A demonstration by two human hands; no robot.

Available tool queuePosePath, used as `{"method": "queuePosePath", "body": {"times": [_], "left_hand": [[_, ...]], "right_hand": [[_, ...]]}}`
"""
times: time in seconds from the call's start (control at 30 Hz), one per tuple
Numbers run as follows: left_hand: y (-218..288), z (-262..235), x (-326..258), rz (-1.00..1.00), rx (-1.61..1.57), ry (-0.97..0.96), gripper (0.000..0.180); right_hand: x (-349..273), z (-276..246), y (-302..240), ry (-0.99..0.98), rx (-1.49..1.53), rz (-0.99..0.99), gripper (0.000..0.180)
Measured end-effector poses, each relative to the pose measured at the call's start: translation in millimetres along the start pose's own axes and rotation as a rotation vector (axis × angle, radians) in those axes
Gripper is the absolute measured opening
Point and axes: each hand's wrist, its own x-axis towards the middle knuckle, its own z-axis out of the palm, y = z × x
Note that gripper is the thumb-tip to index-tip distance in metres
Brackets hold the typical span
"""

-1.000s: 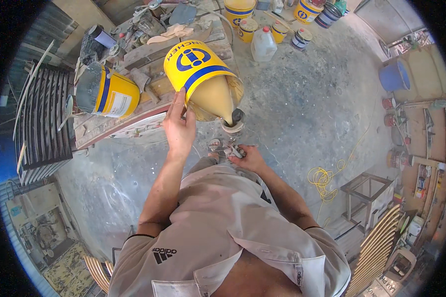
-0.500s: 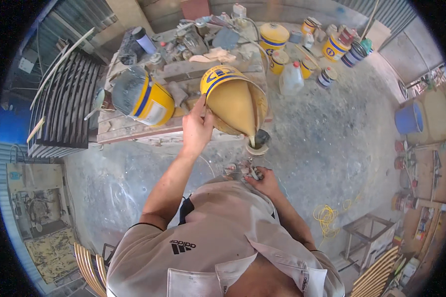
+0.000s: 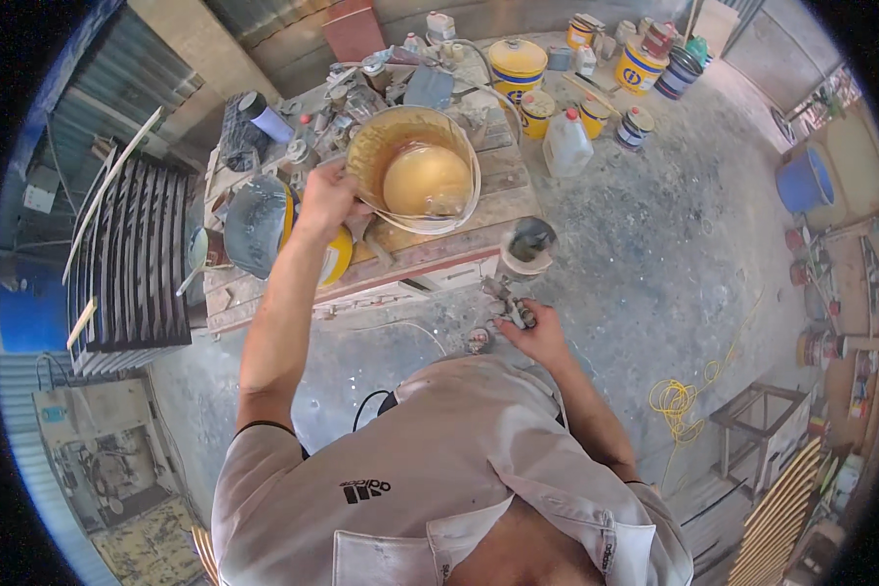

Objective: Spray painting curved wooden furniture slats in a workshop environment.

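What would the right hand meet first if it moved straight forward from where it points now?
Probably the spray gun's cup: the right hand grips the spray gun and points up toward the cup. Beyond it stands the bench edge; depth is unclear.

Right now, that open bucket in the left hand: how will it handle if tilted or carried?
The bucket holds tan liquid, so it is probably heavy and will slosh. The left hand grips only its rim, so it may swing. With no lid, spills seem likely.
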Motion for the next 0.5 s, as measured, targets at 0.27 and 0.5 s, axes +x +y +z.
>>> {"method": "queuePosePath", "body": {"times": [0.27,0.5], "left_hand": [[8.2,-23.5,18.6,-0.093,0.127,-0.175,0.028],[-10.8,-31.1,28.4,-0.184,0.204,-0.287,0.028]], "right_hand": [[-27.4,-23.3,12.8,0.195,0.129,0.16,0.026],[-51.3,-33.0,32.4,0.29,0.146,0.205,0.023]]}}
